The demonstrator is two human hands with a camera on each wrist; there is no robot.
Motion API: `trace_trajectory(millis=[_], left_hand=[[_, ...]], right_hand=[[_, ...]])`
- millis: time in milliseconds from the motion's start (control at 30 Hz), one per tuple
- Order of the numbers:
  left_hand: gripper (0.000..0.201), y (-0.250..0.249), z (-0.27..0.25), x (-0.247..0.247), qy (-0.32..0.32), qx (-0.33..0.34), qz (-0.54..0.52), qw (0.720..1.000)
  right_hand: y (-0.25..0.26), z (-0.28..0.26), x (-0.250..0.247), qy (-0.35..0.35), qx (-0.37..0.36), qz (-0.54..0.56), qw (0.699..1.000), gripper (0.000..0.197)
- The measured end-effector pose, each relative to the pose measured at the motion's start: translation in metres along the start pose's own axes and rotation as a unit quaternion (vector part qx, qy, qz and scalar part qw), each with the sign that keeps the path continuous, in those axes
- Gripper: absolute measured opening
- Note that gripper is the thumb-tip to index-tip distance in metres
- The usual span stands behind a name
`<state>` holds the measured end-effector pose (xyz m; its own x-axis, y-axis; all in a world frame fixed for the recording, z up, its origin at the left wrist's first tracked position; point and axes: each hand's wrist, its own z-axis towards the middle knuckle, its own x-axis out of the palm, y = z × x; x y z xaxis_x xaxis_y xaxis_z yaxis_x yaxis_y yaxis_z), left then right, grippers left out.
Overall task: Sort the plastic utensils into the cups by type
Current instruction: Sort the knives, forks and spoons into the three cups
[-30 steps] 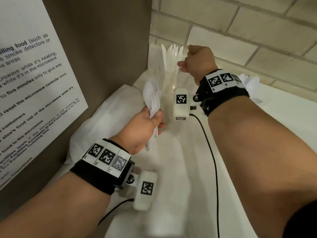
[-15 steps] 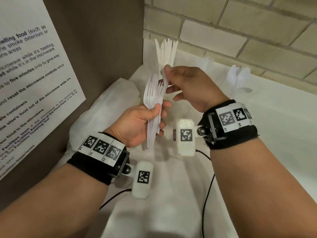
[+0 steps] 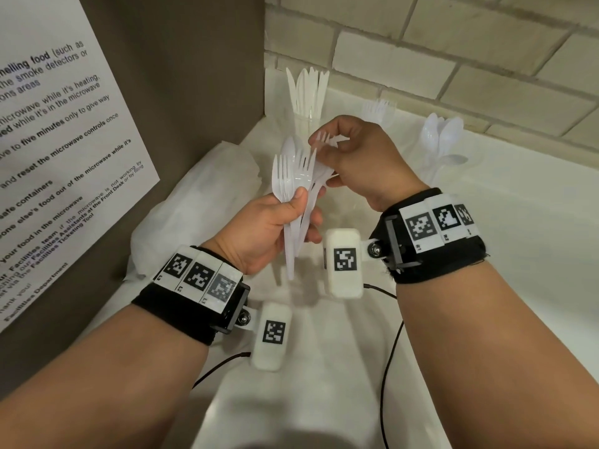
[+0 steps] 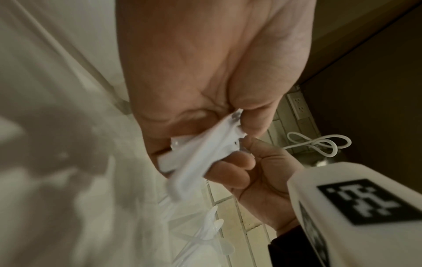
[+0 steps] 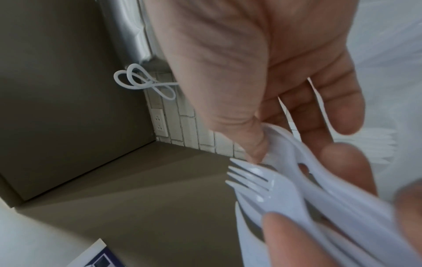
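Bundle of white forks and spoons sits upright in the left hand, thumb clamped across the handles; the right hand meets it from above, thumb and fingertips pinching one fork at the top of the bunch, other fingers loosely spread

White counter with three utensil-filled cups and a plastic bag.
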<state>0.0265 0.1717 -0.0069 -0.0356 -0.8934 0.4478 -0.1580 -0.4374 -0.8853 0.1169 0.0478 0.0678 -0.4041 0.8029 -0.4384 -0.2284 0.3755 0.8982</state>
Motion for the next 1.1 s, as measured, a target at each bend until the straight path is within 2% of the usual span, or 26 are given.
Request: trace_trajectory(millis=[133, 233, 300, 367, 433, 500, 567, 600, 667, 733, 800, 933, 1033, 1100], left_hand=[[0.036, 0.003, -0.002, 0.001, 0.013, -0.017, -0.002, 1.000], [0.032, 0.005, -0.003, -0.001, 0.014, -0.027, 0.004, 1.000], [0.033, 0.006, -0.002, -0.003, 0.004, -0.035, 0.004, 0.999], [0.032, 0.008, -0.002, -0.005, -0.008, -0.040, -0.001, 0.999], [0.030, 0.010, -0.001, -0.007, -0.018, -0.046, -0.006, 0.999], [0.033, 0.009, 0.000, -0.008, -0.027, -0.049, -0.007, 0.998], [0.032, 0.006, 0.001, -0.007, -0.029, -0.047, -0.014, 0.998], [0.030, 0.004, 0.002, -0.007, -0.030, -0.045, -0.017, 0.998], [0.025, 0.002, 0.003, -0.006, -0.035, -0.042, -0.020, 0.998], [0.025, 0.001, 0.004, -0.006, -0.036, -0.039, -0.022, 0.998], [0.029, 0.001, 0.005, -0.005, -0.034, -0.039, -0.023, 0.998], [0.031, 0.000, 0.006, -0.004, -0.052, -0.027, -0.017, 0.998], [0.026, -0.001, 0.009, -0.005, -0.060, -0.024, 0.015, 0.998], [0.024, -0.002, 0.010, -0.006, -0.060, -0.028, 0.028, 0.997]], right_hand=[[-0.001, 0.004, 0.003, -0.048, -0.044, -0.005, 0.998, 0.010], [0.003, 0.007, 0.002, -0.105, -0.054, 0.049, 0.992, 0.014], [0.012, 0.007, 0.001, -0.161, -0.081, 0.134, 0.974, 0.014], [0.022, 0.004, -0.004, -0.216, -0.125, 0.217, 0.944, 0.012], [0.030, 0.001, -0.009, -0.242, -0.169, 0.229, 0.928, 0.011], [0.033, -0.002, -0.011, -0.217, -0.178, 0.178, 0.943, 0.018], [0.028, -0.003, -0.009, -0.144, -0.118, 0.107, 0.977, 0.035], [0.023, -0.004, -0.007, -0.102, -0.073, 0.076, 0.989, 0.037], [0.012, -0.006, 0.001, -0.031, 0.000, 0.043, 0.999, 0.028], [0.003, -0.008, 0.007, -0.004, 0.034, 0.037, 0.999, 0.016], [0.000, -0.008, 0.012, -0.021, 0.032, 0.040, 0.998, 0.013], [0.000, -0.001, 0.018, -0.099, 0.004, 0.059, 0.993, 0.008], [0.005, -0.002, 0.022, -0.184, -0.046, 0.098, 0.977, 0.007], [0.006, -0.003, 0.020, -0.191, -0.072, 0.159, 0.966, 0.010]])
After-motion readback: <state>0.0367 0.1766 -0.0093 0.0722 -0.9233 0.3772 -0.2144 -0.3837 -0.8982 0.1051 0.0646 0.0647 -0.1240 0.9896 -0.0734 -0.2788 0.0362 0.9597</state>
